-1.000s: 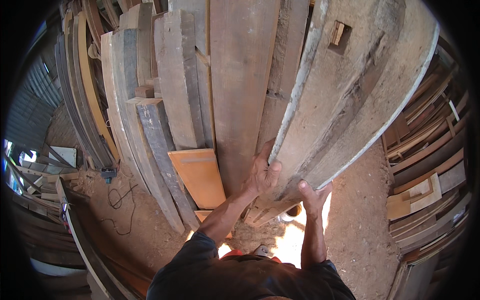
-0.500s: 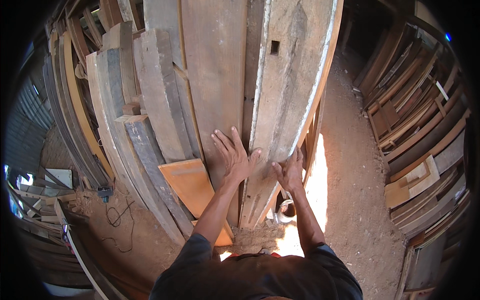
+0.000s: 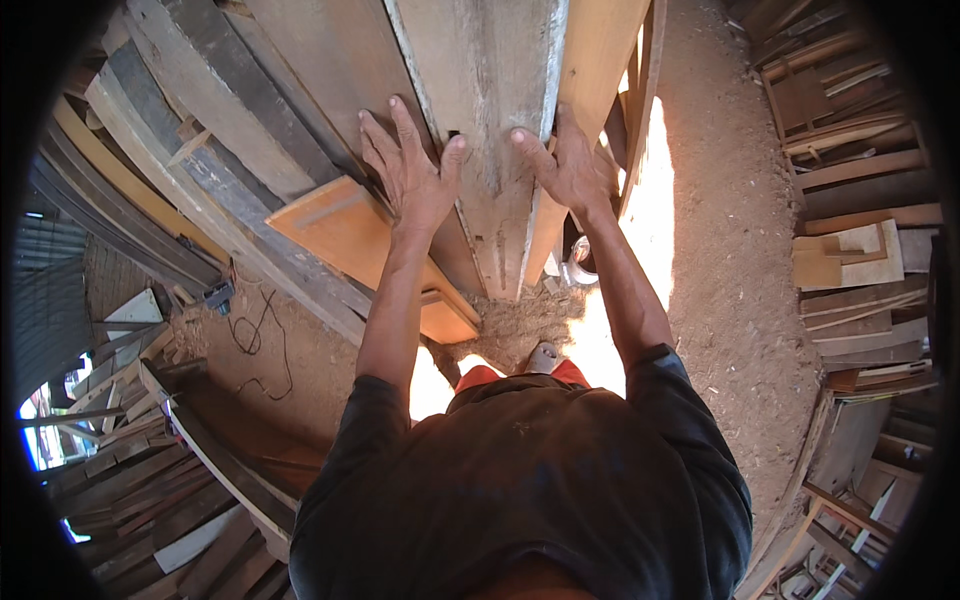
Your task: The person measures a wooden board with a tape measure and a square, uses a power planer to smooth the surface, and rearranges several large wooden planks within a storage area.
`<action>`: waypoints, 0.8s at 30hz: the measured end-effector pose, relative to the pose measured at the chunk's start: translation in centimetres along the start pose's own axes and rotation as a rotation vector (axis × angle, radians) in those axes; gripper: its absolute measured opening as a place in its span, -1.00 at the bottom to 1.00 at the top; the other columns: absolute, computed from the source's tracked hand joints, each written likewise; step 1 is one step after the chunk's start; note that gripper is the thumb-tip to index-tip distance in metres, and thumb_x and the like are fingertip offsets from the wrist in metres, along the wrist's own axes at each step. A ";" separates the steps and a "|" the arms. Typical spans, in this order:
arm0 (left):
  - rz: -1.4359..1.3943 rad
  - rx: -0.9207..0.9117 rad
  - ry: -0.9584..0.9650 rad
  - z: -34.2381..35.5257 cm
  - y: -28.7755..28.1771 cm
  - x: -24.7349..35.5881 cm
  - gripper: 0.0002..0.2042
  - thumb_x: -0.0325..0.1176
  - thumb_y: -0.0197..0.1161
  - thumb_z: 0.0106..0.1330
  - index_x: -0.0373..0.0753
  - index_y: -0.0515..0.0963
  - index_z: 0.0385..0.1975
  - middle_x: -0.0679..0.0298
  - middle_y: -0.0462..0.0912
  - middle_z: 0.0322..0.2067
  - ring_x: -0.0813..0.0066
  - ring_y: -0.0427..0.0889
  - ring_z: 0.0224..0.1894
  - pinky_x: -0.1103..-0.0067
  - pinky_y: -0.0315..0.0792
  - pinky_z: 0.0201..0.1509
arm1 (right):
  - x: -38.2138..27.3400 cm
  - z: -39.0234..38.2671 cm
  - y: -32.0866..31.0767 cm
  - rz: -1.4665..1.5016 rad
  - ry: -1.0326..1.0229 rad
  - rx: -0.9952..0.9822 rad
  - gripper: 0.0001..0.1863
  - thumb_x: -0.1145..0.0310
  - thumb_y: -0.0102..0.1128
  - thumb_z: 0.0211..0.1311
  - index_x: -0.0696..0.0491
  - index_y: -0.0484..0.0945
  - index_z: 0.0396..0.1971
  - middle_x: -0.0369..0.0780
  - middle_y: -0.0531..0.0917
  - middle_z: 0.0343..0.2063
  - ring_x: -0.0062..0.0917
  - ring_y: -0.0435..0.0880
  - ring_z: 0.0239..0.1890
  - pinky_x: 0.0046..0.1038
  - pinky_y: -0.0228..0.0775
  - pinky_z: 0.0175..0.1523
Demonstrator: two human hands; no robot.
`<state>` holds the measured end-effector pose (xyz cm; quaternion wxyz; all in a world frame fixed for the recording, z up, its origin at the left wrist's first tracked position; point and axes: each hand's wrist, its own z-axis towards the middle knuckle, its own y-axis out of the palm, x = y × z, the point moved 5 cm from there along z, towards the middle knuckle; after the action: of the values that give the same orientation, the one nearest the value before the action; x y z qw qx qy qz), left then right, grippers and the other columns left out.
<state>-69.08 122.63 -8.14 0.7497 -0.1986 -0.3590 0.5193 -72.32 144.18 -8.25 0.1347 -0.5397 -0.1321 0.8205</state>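
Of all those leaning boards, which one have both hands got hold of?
The pale grey weathered plank in the middle: left hand and right hand flank it.
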 end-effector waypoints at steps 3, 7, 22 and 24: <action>-0.166 -0.103 -0.156 -3.7 0.6 1.0 -0.02 -0.13 0.48 0.20 -0.30 -0.05 0.48 -0.39 0.08 0.29 -0.32 0.20 0.27 -0.03 0.17 0.34 | 1.7 0.5 1.8 0.125 -0.027 0.058 -0.18 -0.10 0.43 0.17 0.35 0.38 0.08 0.14 0.70 -0.15 -0.10 0.74 -0.08 -0.19 0.55 0.04; -0.447 -0.182 -0.294 -9.2 6.0 0.0 -0.11 -0.18 0.57 0.10 -0.35 0.09 0.30 -0.18 0.25 0.10 -0.14 0.32 0.16 0.10 0.28 0.25 | 2.0 0.9 2.1 0.158 -0.044 0.068 -0.16 -0.08 0.53 0.06 0.34 0.41 0.06 0.14 0.71 -0.17 -0.18 0.75 -0.10 -0.24 0.57 0.02; -0.339 -0.123 -0.409 -8.1 6.6 0.7 -0.16 -0.30 0.68 -0.05 -0.41 0.17 0.10 -0.13 0.29 -0.02 -0.03 0.38 0.06 0.19 0.31 0.16 | 2.2 1.5 1.9 0.184 -0.010 -0.018 -0.11 -0.02 0.58 0.02 0.44 0.40 0.07 0.12 0.71 -0.13 -0.21 0.75 -0.11 -0.26 0.59 0.03; -0.330 -0.151 -0.435 -7.4 7.3 0.4 -0.16 -0.30 0.68 -0.04 -0.40 0.17 0.11 -0.13 0.29 -0.01 -0.04 0.38 0.06 0.19 0.31 0.16 | 2.3 2.1 1.6 0.137 -0.036 0.007 -0.12 -0.01 0.59 0.01 0.42 0.41 0.07 0.11 0.71 -0.13 -0.20 0.74 -0.10 -0.25 0.58 0.04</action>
<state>-68.11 126.32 -17.84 0.7126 -0.0765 -0.5764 0.3925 -75.25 143.37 -9.97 0.0776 -0.5323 -0.0942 0.8377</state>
